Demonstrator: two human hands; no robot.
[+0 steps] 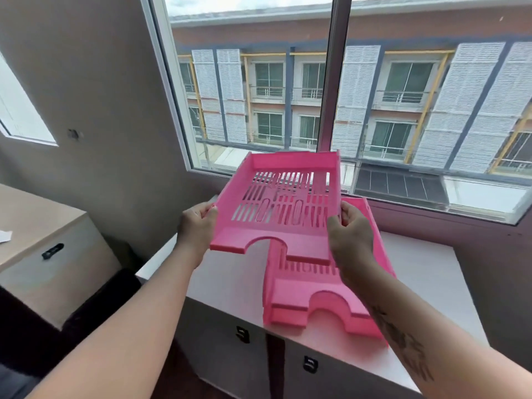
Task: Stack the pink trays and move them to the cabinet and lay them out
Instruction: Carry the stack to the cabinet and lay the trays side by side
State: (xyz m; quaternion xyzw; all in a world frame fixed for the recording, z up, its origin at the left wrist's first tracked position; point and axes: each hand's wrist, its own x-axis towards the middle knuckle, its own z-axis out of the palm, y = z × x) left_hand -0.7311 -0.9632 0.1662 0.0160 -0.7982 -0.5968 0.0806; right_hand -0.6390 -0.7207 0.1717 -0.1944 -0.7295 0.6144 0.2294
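I hold a pink slotted tray [288, 240] in the air above the white cabinet top [227, 283], tilted with its far end raised. My left hand [197, 226] grips the tray's left side wall. My right hand [349, 234] grips its right side wall. Below and to the right, a short stack of pink trays [305, 300] rests on the cabinet top, partly hidden by the held tray and my right forearm.
The white cabinet has black door handles [242, 334] on its front and stands under a large window [374, 96]. A beige cabinet [43, 240] stands at the left with a dark gap between. A brown wall rises behind it.
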